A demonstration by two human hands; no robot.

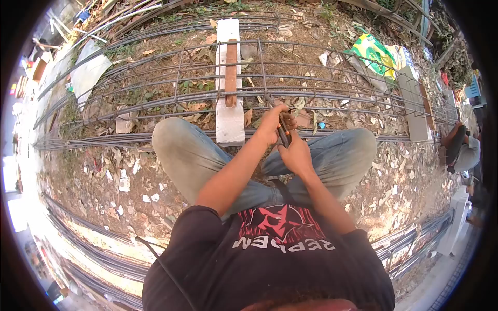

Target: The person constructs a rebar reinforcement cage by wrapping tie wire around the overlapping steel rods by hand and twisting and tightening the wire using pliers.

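Both my hands are close together over my lap, at the near side of a long rebar cage [179,80]. My right hand [297,153] is wrapped round the dark handles of pliers [284,136] with orange marks. Beside it on the left, my left hand [272,124] has its fingers closed near the upper part of the pliers, by the cage's lower bars; what it pinches is hidden. The head of the pliers is close to a crosswise bar of the cage.
A white block [230,122] with a brown wooden strip [231,72] lies under the bars. Another block [412,103] supports the cage at right. A green and yellow bag [374,54] lies behind it. Another person [463,149] crouches at far right. Long bars [98,259] lie behind me.
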